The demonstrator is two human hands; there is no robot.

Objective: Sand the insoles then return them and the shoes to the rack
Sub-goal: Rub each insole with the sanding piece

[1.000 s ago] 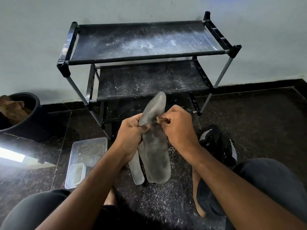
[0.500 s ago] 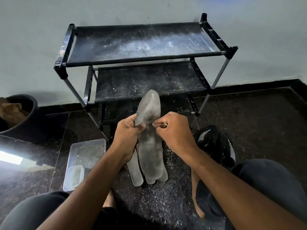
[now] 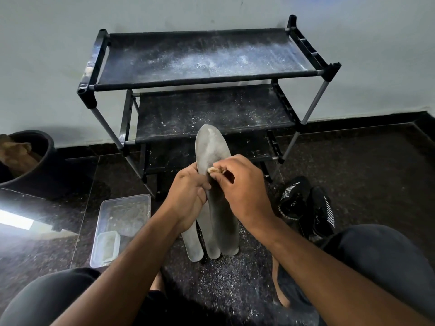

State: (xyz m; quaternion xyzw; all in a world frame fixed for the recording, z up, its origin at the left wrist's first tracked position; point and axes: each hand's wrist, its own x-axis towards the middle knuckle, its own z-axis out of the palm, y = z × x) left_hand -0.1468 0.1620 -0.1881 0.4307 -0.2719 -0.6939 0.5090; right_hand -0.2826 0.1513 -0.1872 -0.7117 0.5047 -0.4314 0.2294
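Insole upright, toe toward rack

Insole: grey, matt, foam-like, pale scuffed patch near its tip. Small tan scrap pressed on it, rough, looks like sandpaper. Rack: black fabric-like shelves, matt, dusted white; glossy black plastic corner joints; dull grey metal legs. Shoes: black knit cloth, matt, white stripes. Tub: clear plastic, cloudy, smudged. Floor: dark speckled stone, polished, glossy, pale dust on it. Pot at left edge: black, smooth. Wall: plain, matt.
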